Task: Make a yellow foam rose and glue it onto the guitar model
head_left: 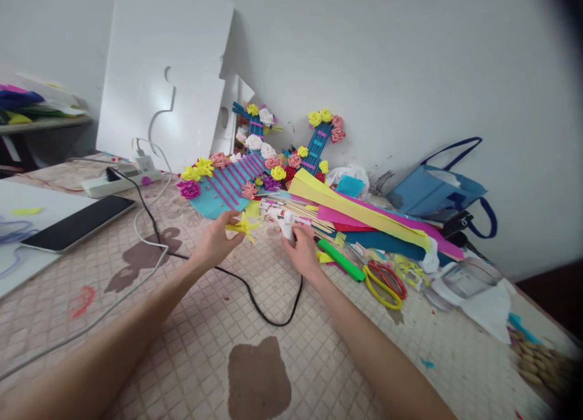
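Note:
My left hand [218, 241] pinches a yellow paper flower [245, 226] with pointed petals, held over the middle of the table. To its right, my right hand [301, 247] is wrapped round the handle of a white glue gun [285, 221], whose nozzle points left toward the flower. A gap separates the nozzle and the flower. From the glue gun's handle a black cord [259, 308] loops toward me and then runs left. Just behind both hands lies a light-blue panel [218, 192] with purple strips and paper flowers along its edges.
Scissors [385, 286] and a green cutter [341, 259] lie right of my right hand. Behind them are sheets of yellow paper [355, 210] and a blue bag [432, 189]. On the left are a phone [79, 223], a power strip [121, 178] and a white cable [136, 292].

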`<state>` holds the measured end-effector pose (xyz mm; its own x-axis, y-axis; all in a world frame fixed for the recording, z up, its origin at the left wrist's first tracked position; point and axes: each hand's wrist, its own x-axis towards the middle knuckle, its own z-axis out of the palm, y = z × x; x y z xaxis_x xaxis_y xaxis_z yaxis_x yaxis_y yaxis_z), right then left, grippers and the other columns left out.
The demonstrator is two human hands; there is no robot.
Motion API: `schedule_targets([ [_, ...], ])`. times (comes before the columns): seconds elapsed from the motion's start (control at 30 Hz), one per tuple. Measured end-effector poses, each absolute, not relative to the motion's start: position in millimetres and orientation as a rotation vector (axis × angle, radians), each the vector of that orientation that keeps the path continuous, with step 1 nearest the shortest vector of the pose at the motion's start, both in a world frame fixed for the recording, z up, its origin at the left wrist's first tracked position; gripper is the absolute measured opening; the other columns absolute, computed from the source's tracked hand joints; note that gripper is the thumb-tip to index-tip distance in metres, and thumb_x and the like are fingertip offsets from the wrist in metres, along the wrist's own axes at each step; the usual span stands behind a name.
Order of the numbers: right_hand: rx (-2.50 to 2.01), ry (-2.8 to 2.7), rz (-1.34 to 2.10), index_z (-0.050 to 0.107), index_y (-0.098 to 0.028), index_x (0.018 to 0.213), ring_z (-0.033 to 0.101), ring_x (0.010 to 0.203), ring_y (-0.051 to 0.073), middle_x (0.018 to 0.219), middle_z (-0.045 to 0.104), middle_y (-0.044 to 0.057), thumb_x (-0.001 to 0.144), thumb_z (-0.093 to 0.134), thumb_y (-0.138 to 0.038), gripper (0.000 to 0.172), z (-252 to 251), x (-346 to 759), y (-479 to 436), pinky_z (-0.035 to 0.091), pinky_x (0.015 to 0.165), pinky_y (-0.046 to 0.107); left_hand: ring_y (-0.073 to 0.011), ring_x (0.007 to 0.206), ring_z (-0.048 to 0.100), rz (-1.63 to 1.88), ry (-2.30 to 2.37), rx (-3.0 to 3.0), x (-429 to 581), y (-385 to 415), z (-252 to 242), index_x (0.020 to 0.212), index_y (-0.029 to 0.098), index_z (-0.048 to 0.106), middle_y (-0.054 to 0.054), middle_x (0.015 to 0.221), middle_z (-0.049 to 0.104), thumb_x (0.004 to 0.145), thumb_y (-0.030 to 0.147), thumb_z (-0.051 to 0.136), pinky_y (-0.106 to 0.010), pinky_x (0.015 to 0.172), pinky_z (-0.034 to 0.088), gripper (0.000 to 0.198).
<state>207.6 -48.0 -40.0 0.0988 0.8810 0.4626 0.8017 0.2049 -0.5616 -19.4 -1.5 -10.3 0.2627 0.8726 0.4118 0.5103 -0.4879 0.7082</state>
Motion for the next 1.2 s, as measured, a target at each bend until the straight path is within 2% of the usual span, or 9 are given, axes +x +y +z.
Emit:
schedule_targets([
  [0.1, -1.598, -1.733, 0.145, 0.058, -0.016, 0.087, 0.056, 0.083, 0.022, 0.084, 0.061, 0.008, 0.079, 0.052, -0.025, 0.013, -43, 203, -39, 0.046, 0.078, 0.037, -0.0239, 0.095, 0.062, 1.11, 1.269, 2.109, -21, -2, -10, 0.115, 0.018, 0.05, -0.008, 0.1, 0.064, 0.073, 0.033, 0.057, -0.039, 0.083, 0.049, 0.045],
  [0.27, -1.549, -1.792, 0.178, 0.055, -0.016, 0.106, 0.056, 0.092, 0.023, 0.099, 0.061, 0.01, 0.08, 0.056, -0.031, 0.03, -43, 211, -51, 0.047, 0.081, 0.038, -0.0227, 0.095, 0.062, 1.092, 1.239, 2.105, -19, -5, -11, 0.114, 0.018, 0.05, -0.007, 0.098, 0.064, 0.073, 0.033, 0.058, -0.04, 0.086, 0.047, 0.044],
  [0.4, -1.52, -1.81, 0.209, 0.054, -0.017, 0.109, 0.057, 0.088, 0.021, 0.097, 0.061, 0.009, 0.082, 0.053, -0.027, 0.029, -40, 216, -62, 0.049, 0.078, 0.037, -0.0226, 0.096, 0.062, 1.065, 1.203, 2.102, -17, -6, -13, 0.115, 0.019, 0.05, -0.007, 0.099, 0.064, 0.074, 0.034, 0.057, -0.041, 0.086, 0.048, 0.044],
  [0.57, -1.47, -1.766, 0.16, 0.052, -0.018, 0.114, 0.055, 0.099, 0.022, 0.114, 0.056, 0.012, 0.083, 0.05, -0.023, 0.032, -22, 218, -83, 0.048, 0.08, 0.036, -0.0229, 0.095, 0.062, 1.081, 1.199, 2.111, -17, -6, -16, 0.116, 0.02, 0.05, -0.007, 0.099, 0.064, 0.075, 0.035, 0.057, -0.04, 0.082, 0.049, 0.045],
  [0.63, -1.427, -1.741, 0.169, 0.054, -0.019, 0.11, 0.056, 0.092, 0.02, 0.108, 0.059, 0.01, 0.085, 0.047, -0.023, 0.026, -12, 222, -105, 0.048, 0.074, 0.032, -0.023, 0.096, 0.062, 1.082, 1.194, 2.131, -16, -6, -18, 0.117, 0.019, 0.049, -0.007, 0.1, 0.064, 0.075, 0.035, 0.057, -0.041, 0.083, 0.048, 0.046],
  [0.7, -1.414, -1.731, 0.227, 0.058, -0.019, 0.095, 0.056, 0.078, 0.016, 0.091, 0.061, 0.006, 0.088, 0.044, -0.024, 0.016, -6, 225, -132, 0.046, 0.067, 0.028, -0.0232, 0.097, 0.062, 1.083, 1.194, 2.141, -15, -6, -21, 0.117, 0.019, 0.05, -0.007, 0.101, 0.064, 0.075, 0.036, 0.057, -0.042, 0.085, 0.048, 0.046],
  [0.8, -1.392, -1.78, 0.502, 0.055, -0.019, 0.081, 0.05, 0.058, 0.011, 0.065, 0.054, -0.002, 0.093, 0.039, -0.029, 0.022, -8, 222, -171, 0.039, 0.054, 0.022, -0.0224, 0.099, 0.061, 1.099, 1.181, 2.14, -14, -7, -25, 0.118, 0.02, 0.049, -0.007, 0.102, 0.063, 0.075, 0.036, 0.057, -0.042, 0.087, 0.048, 0.046],
  [0.9, -1.245, -2.104, 0.654, 0.052, -0.019, 0.073, 0.052, 0.06, 0.01, 0.064, 0.054, -0.003, 0.093, 0.04, -0.029, 0.025, -18, 210, -192, 0.036, 0.057, 0.022, -0.0206, 0.099, 0.061, 1.132, 1.161, 2.156, -14, -8, -27, 0.118, 0.02, 0.049, -0.006, 0.101, 0.063, 0.076, 0.036, 0.057, -0.04, 0.089, 0.048, 0.046],
  [1.2, -1.208, -2.378, 0.426, 0.052, -0.02, 0.078, 0.057, 0.061, 0.01, 0.072, 0.063, -0.002, 0.091, 0.041, -0.027, 0.019, -31, 189, -189, 0.032, 0.055, 0.024, -0.0223, 0.102, 0.059, 1.122, 1.212, 2.123, -17, -6, -30, 0.117, 0.019, 0.051, -0.008, 0.107, 0.062, 0.076, 0.043, 0.057, -0.04, 0.086, 0.051, 0.048],
])
